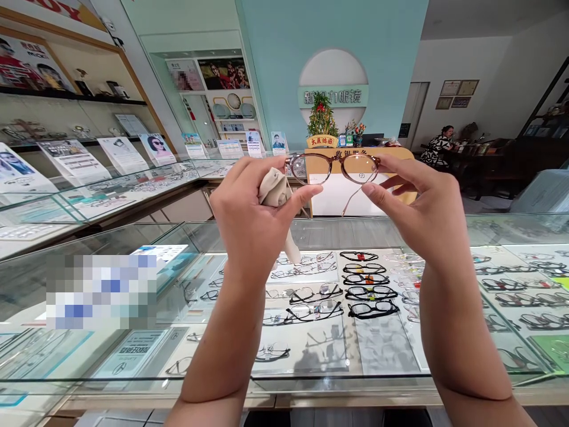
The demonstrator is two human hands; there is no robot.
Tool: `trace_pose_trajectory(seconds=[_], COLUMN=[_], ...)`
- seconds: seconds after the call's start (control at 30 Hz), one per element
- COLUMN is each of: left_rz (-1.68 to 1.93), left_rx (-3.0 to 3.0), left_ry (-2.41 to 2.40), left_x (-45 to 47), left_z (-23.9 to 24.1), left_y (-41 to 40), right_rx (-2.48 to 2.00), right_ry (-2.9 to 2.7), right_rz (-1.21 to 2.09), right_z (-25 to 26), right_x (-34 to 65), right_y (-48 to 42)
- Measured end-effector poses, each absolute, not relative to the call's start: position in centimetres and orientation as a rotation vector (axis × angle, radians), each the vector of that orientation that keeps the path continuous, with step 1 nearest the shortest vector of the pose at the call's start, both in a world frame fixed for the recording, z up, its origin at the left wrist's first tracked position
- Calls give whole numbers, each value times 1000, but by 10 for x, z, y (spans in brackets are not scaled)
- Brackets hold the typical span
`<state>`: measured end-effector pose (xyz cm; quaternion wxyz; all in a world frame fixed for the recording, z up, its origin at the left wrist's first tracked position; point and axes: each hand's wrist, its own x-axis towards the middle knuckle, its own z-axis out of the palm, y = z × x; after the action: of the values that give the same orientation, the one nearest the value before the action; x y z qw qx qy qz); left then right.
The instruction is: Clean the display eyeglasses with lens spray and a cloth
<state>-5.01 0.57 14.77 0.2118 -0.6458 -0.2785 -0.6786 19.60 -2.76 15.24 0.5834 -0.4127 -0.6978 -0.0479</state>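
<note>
I hold a pair of brown translucent-framed glasses (340, 168) up at chest height, lenses facing away from me. My left hand (253, 207) is closed on a beige cleaning cloth (274, 188) and pinches the left end of the frame. My right hand (418, 207) pinches the right end of the frame between thumb and fingers. One temple arm hangs down between my hands.
Below my arms runs a glass display counter (311, 379) with several rows of eyeglass frames (364, 284) inside. More glass cases and leaflets line the left wall. A wooden reception desk (395, 153) with a potted plant stands ahead. A person (438, 145) sits at the far right.
</note>
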Motion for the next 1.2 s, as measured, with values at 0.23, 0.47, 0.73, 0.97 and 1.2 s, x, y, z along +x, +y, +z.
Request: trace_pose_trajectory(seconds=[0.23, 0.47, 0.73, 0.97, 1.2], left_rz=[-2040, -2075, -2050, -2034, -1998], left_rx=[-1980, -2102, -2170, -2124, -2018], left_ry=[-1039, -1154, -1197, -1155, -998], left_x=[-56, -57, -57, -54, -47], left_z=[145, 145, 145, 143, 137], left_y=[18, 23, 26, 27, 21], right_rx=[-871, -850, -857, -894, -991], right_ry=[-1553, -1521, -1523, -1562, -1589], right_rz=[-245, -374, -459, -432, -321], right_z=[149, 146, 148, 148, 142], right_x=[184, 180, 176, 178, 186], right_y=[-27, -26, -29, -27, -13])
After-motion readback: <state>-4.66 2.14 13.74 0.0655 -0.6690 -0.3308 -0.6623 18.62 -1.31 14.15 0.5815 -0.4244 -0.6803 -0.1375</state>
